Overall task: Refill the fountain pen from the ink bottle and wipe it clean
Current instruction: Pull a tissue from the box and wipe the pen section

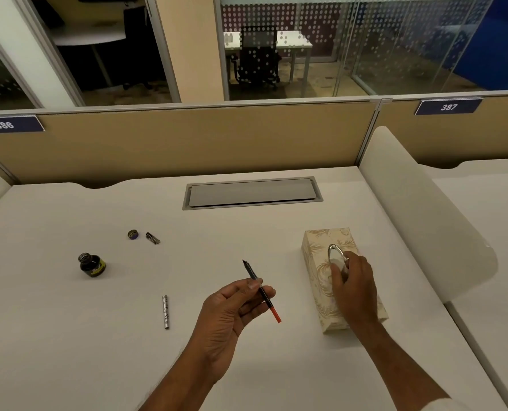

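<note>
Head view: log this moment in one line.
left hand: holds pen section | right hand: at tissue box opening | ink bottle: uncapped | stage: wiping next

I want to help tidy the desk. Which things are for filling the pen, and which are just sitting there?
For the job:
pen, in the left hand
ink bottle, open
bottle cap
pen cap
silver barrel
tissue box, under the right hand

Just there:
grey desk hatch
number signs
</note>
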The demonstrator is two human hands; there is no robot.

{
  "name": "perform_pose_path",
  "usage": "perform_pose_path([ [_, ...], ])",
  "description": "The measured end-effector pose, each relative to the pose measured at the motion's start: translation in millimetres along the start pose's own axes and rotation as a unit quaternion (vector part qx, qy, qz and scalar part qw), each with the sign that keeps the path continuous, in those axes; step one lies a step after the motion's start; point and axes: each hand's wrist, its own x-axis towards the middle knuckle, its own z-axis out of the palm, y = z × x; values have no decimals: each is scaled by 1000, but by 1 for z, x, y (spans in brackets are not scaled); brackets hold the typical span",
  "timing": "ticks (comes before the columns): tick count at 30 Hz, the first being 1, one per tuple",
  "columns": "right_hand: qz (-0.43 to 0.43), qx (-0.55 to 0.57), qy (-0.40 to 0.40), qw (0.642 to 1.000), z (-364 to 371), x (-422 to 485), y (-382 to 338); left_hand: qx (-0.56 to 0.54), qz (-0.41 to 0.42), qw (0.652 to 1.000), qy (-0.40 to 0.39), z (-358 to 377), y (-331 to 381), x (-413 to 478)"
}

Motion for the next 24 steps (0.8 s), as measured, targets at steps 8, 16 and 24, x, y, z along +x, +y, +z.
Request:
perform_pose_path([
  [8, 49, -23, 40, 998, -1, -3, 0, -2, -2, 1000, -8, 2, -4, 1],
  [16, 37, -26, 58, 997, -5, -6, -8, -4, -3, 1000, -7, 1, -5, -1],
  [24, 25, -20, 56, 998, -9, -8, -13, 0, -1, 1000, -5, 1, -5, -5],
])
